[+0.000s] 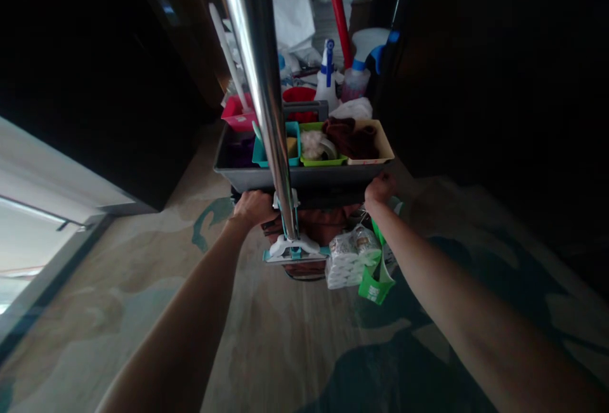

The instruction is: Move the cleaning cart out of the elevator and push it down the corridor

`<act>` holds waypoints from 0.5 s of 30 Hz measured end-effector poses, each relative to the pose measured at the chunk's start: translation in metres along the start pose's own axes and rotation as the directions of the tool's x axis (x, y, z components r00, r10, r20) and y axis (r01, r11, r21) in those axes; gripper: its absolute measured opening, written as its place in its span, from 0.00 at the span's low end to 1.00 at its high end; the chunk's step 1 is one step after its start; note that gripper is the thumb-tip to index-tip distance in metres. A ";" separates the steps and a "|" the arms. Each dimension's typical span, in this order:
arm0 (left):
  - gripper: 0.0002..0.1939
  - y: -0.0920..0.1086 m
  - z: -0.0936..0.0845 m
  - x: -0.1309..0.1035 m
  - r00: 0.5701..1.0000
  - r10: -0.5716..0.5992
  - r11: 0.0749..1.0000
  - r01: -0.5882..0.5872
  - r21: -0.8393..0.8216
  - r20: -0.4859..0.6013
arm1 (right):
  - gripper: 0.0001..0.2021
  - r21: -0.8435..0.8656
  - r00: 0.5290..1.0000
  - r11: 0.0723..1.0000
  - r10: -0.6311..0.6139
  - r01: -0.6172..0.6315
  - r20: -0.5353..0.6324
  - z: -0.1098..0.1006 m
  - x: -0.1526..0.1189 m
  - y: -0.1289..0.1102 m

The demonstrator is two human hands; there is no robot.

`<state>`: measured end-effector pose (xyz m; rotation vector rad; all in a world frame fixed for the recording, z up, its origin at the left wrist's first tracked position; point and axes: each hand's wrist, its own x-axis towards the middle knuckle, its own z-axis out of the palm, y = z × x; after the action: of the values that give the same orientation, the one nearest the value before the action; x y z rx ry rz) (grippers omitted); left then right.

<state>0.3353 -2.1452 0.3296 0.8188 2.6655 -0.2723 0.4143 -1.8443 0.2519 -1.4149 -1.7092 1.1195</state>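
While L hand (255, 205) grips cart bar (328, 199), R hand (379, 189) prob. does too.

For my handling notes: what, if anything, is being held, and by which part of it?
The left hand and right hand both appear to grip the cart's dark near edge, just below the grey tray.

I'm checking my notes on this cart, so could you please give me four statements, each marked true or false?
1. The bare left hand and bare right hand are at the near side of the long grey plastic tray. True.
2. The silver metal mop pole stands right of the slim red pole. False: it stands left of it.
3. Dark brown cloth lies in the cream plastic bin. True.
4. The clear-wrapped white rolls are nearer the left hand. False: they are nearer the right.
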 end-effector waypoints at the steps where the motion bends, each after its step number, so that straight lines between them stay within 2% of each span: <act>1: 0.24 -0.001 0.002 0.001 1.000 -0.003 1.000 0.003 -0.010 -0.009 | 0.13 0.007 1.000 1.000 -0.008 0.008 -0.005 0.002 0.000 0.001; 5: 0.26 -0.001 0.007 0.002 0.998 -0.039 0.998 0.037 -0.043 -0.046 | 0.13 0.021 1.000 1.000 -0.021 0.021 -0.019 0.009 0.004 0.005; 9: 0.27 0.001 0.002 0.000 0.993 -0.104 0.994 0.103 -0.024 -0.046 | 0.14 0.017 1.000 1.000 -0.003 0.002 0.005 0.007 0.005 0.001; 15: 0.22 0.005 -0.008 -0.007 0.999 -0.015 0.998 0.013 0.058 0.041 | 0.14 -0.038 1.000 0.999 -0.008 0.008 0.018 -0.007 -0.007 -0.004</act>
<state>0.3417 -2.1425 0.3391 0.8031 2.6371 -0.3672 0.4200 -1.8497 0.2583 -1.4239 -1.7556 1.1037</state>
